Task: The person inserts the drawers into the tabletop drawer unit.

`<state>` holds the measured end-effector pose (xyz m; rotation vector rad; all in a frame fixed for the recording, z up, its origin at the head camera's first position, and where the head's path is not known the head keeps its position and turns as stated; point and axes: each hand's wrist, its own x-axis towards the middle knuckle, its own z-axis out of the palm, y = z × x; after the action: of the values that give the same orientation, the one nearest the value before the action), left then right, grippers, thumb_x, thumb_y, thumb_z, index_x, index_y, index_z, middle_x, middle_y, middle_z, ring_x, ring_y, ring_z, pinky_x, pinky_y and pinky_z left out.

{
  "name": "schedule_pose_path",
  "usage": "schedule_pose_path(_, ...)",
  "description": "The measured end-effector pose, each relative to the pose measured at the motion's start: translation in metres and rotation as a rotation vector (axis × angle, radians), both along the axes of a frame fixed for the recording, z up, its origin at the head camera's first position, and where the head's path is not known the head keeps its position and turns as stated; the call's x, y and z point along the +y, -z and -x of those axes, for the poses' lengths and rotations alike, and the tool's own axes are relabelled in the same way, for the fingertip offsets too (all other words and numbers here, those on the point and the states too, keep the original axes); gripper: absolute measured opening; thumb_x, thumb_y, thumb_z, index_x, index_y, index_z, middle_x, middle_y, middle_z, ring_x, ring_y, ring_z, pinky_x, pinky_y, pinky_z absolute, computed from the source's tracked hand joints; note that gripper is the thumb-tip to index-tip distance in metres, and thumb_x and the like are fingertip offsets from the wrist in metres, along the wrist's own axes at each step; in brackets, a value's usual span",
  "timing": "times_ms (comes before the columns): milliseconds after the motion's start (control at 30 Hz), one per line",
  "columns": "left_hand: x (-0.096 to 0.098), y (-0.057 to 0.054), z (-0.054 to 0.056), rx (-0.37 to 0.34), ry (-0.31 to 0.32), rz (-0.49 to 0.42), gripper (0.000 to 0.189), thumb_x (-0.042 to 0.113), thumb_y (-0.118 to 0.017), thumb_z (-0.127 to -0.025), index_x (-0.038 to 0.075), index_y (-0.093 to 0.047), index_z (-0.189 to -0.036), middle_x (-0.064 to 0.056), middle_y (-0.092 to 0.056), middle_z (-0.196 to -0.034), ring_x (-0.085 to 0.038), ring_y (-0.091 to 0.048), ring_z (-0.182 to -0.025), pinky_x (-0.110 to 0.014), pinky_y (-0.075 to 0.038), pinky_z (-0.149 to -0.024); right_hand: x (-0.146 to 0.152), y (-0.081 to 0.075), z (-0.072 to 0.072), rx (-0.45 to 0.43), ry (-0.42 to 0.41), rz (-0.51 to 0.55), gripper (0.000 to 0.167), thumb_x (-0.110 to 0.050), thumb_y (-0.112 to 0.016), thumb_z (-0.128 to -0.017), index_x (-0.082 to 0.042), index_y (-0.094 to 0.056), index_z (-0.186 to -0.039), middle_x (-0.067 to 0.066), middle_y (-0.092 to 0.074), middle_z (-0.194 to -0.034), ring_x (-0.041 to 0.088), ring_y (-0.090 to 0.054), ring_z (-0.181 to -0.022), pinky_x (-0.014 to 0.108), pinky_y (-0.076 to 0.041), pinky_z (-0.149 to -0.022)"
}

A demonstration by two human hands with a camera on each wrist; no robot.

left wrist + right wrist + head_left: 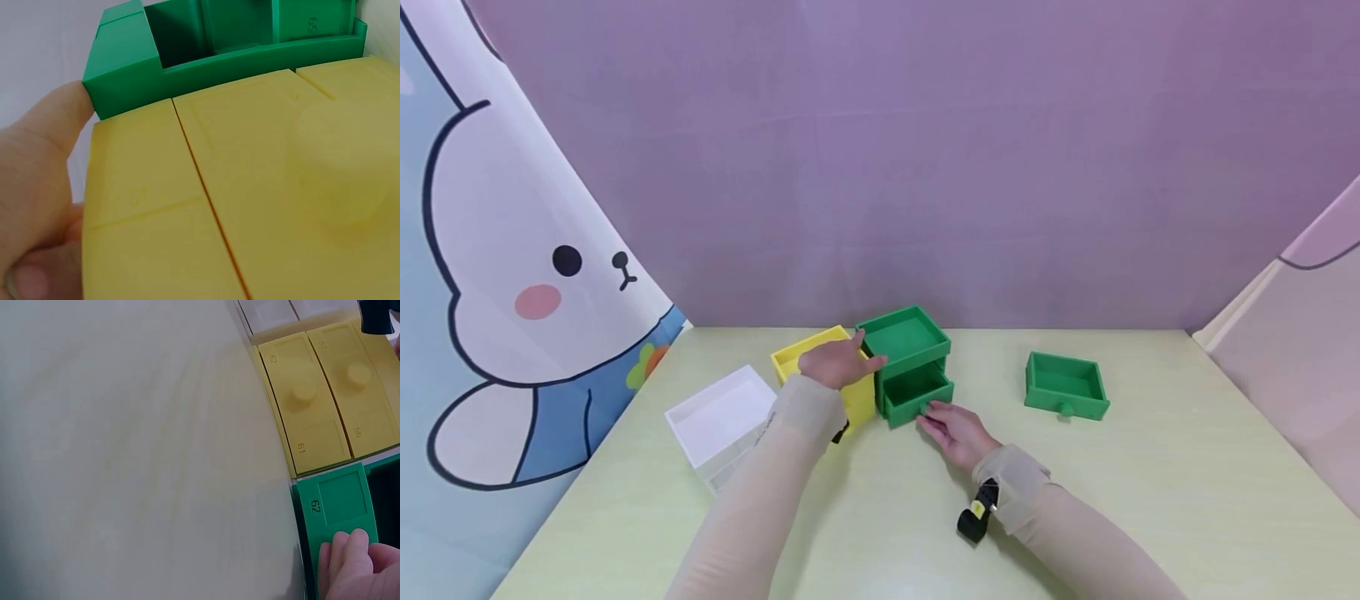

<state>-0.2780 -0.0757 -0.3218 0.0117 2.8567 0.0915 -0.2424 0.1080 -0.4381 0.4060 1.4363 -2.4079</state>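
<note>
A small green drawer cabinet (904, 337) stands on the table with its lower green drawer (928, 388) pulled partly out. My right hand (957, 435) pinches the front of that drawer at its knob, which the fingers cover. In the right wrist view, the fingers lie on the drawer front (340, 500) below the number 62. My left hand (835, 363) is over a yellow drawer cabinet (859, 404), its extended digits touching the top left edge of the green cabinet. A second green drawer (1066, 379), out of the cabinet, lies to the right with its knob facing me.
A white drawer cabinet (722, 415) stands left of the yellow one, partly behind my left forearm. The pale table (1150, 500) ends at a purple backdrop (1000, 167). A black strap (976, 517) hangs from my right wrist.
</note>
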Motion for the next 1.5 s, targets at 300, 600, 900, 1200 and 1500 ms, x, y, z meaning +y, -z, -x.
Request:
schedule_pose_path(300,-0.002,0.003,-0.001,0.005,0.002,-0.003,0.079,0.073,-0.038,-0.088,0.035,-0.017,-0.153,0.001,-0.040,-0.051,-0.012,-0.022,-0.043,-0.027,-0.022,-0.047,-0.008,0.002,0.007,-0.013,0.031,0.000,0.050,0.008,-0.044,-0.097,0.012,-0.027,-0.144,0.019,-0.050,-0.112,0.011,-0.062,-0.083,0.018,-0.049,-0.084)
schedule_pose_path(600,-0.002,0.002,-0.004,0.015,0.006,0.006,0.078,0.074,-0.037,-0.088,0.036,-0.016,-0.153,0.000,-0.042,-0.052,-0.012,-0.022,-0.044,-0.027,-0.022,-0.047,-0.012,0.002,0.011,-0.026,0.069,0.027,0.050,0.010,-0.045,-0.095,0.013,-0.030,-0.142,0.015,-0.054,-0.102,0.011,-0.063,-0.080,0.019,-0.050,-0.083)
schedule_pose_path(900,-0.001,0.001,-0.005,0.027,0.017,0.010,0.078,0.073,-0.037,-0.088,0.036,-0.017,-0.153,0.001,-0.040,-0.051,-0.011,-0.021,-0.043,-0.027,-0.021,-0.047,-0.013,0.001,0.014,-0.033,0.069,0.006,0.049,0.008,-0.046,-0.096,0.011,-0.031,-0.142,0.017,-0.053,-0.110,0.012,-0.062,-0.084,0.018,-0.050,-0.083)
schedule_pose_path(1200,-0.002,0.001,-0.003,0.023,0.012,0.015,0.078,0.074,-0.036,-0.088,0.036,-0.016,-0.153,0.001,-0.039,-0.050,-0.011,-0.019,-0.042,-0.027,-0.019,-0.046,-0.017,-0.001,0.017,-0.025,0.070,-0.015,0.048,0.007,-0.046,-0.096,0.010,-0.033,-0.143,0.020,-0.049,-0.117,0.012,-0.062,-0.085,0.016,-0.050,-0.082)
schedule_pose_path(1500,-0.002,0.000,-0.002,0.002,0.010,-0.001,0.078,0.073,-0.036,-0.088,0.036,-0.016,-0.153,0.000,-0.042,-0.052,-0.012,-0.023,-0.044,-0.027,-0.022,-0.048,-0.014,0.001,0.018,0.010,0.063,-0.070,0.047,0.010,-0.048,-0.094,0.013,-0.036,-0.139,0.017,-0.054,-0.107,0.021,-0.061,-0.092,0.022,-0.051,-0.085)
